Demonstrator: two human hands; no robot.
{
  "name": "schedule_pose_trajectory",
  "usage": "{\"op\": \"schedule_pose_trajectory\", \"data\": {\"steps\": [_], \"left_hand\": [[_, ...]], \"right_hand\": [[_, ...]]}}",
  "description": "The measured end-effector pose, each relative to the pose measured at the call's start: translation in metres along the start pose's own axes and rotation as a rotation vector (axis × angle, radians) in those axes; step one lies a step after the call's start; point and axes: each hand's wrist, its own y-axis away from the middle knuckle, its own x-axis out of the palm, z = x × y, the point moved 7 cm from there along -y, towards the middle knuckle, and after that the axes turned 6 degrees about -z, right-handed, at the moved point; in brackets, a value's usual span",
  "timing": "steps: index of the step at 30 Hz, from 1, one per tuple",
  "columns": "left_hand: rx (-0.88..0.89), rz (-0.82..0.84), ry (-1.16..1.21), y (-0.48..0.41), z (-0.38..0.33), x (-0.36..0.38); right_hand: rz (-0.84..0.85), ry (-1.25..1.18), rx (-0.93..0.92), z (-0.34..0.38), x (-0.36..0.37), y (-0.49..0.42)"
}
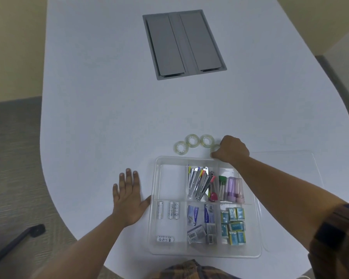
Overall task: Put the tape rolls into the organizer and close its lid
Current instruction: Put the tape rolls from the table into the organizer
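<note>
The right hand (233, 150) is reaching past the far edge of the clear plastic compartment organizer (258, 228) and is closing over the rightmost of four clear tape rolls (215, 148), which is lying flat on the white table (109, 97). Its fingers (217, 155) are curling down around that roll; whether they are already pinching it or only touching it cannot be told, since the hand is hiding most of it. The other three rolls, the left clear tape roll (181, 147), the second clear tape roll (192, 140) and the third clear tape roll (207, 140), are sitting in an arc just beside it, well outside the organizer.

The left hand (129, 200) is lying flat on the table with fingers spread and released, its thumb touching the organizer's left wall, apparently steadying it.

All four rolls are yet to go in, and the transparent lid (290, 156) is lying open to the right of the organizer. The far-left compartment (171, 182) is looking bare, so it seems the natural home for the rolls; the others are holding nail clippers, batteries, staple boxes and small packets.

To do this step well, the fingers should be pinching the roll across its rim or hooking through its core, lifting it straight up so it is not nudging its neighbour, then carrying it over the wall and laying it flat so the lid can shut later.
</note>
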Motion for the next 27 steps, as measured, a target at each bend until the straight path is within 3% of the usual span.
{"op": "schedule_pose_trajectory", "data": {"steps": [5, 10, 14, 18, 27], "left_hand": [[-0.002, -0.009, 0.011, 0.0, 0.0, 0.0], [0.002, -0.016, 0.01, 0.0, 0.0, 0.001], [0.005, -0.036, 0.006, -0.001, 0.001, 0.001], [0.015, -0.056, 0.011, -0.002, 0.0, 0.0], [0.028, -0.101, 0.054, 0.001, -0.001, -0.002]], "right_hand": [[-0.089, 0.0, 0.0, -0.002, -0.008, 0.002], [-0.164, -0.15, -0.064, 0.001, -0.023, 0.015], [-0.144, -0.264, -0.281, 0.023, -0.019, 0.046], [-0.181, -0.23, -0.462, 0.047, -0.005, 0.089], [-0.134, -0.245, -0.479, 0.078, 0.013, 0.107]]}}
